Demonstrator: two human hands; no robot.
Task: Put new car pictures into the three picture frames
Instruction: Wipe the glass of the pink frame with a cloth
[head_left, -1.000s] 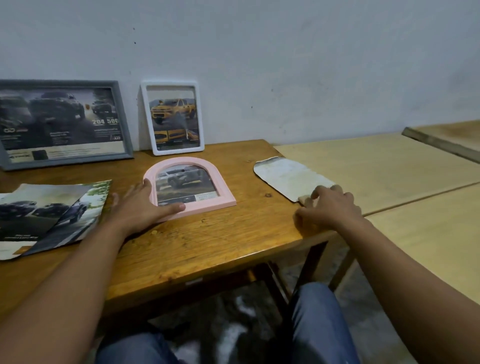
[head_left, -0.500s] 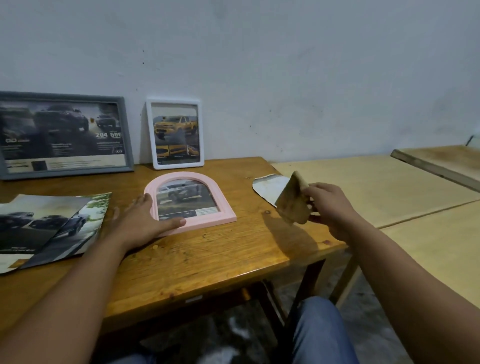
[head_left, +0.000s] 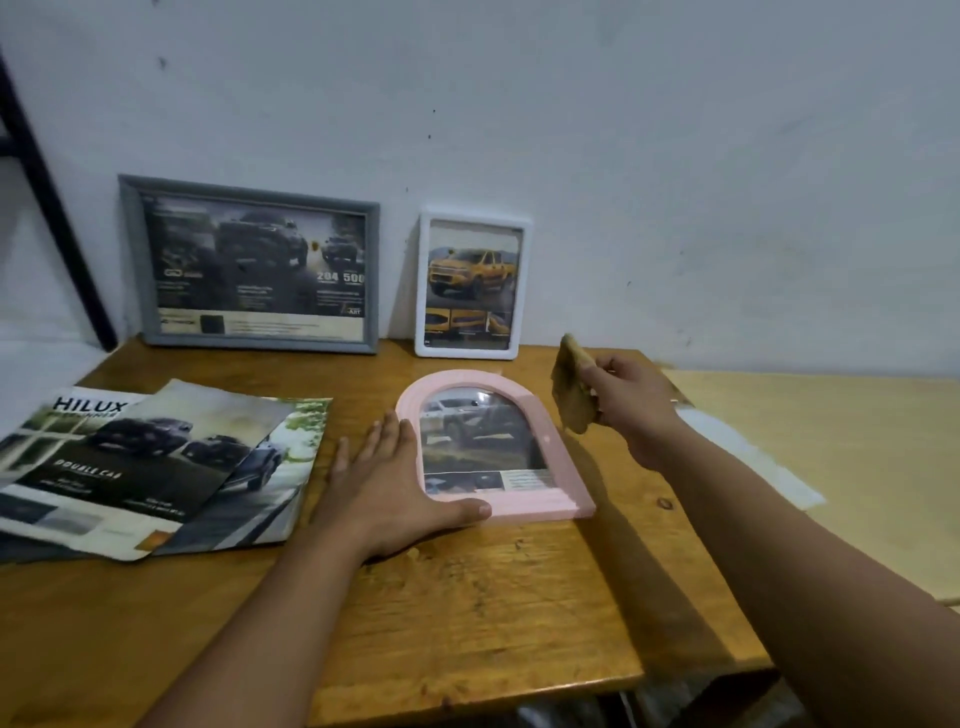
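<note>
A pink arched picture frame (head_left: 498, 447) lies flat, face up, on the wooden bench (head_left: 467, 613), with a car picture showing behind its glazing. The left hand (head_left: 395, 488) lies flat against the frame's left side, fingers straight and spread on the bench, the thumb stretched along the frame's lower edge. The right hand (head_left: 631, 410) is raised above the bench just right of the frame, its fingers and thumb pinching a brownish backing board (head_left: 571, 389) that is held tilted on edge in the air, clear of the frame. At the back of the bench two more frames stand leaning on the white wall (head_left: 623, 130): a wide grey frame (head_left: 249, 265) holding a dark car advert, and to its right a smaller white frame (head_left: 471, 283) with a yellow pickup picture. On the left part of the bench a few loose car brochures (head_left: 156, 467) lie overlapping, the top one printed with the word HILUX. A paler tabletop (head_left: 831, 457) adjoins the bench on the right, and a pale sheet (head_left: 748, 457) lies partly across the join, behind the right forearm.
</note>
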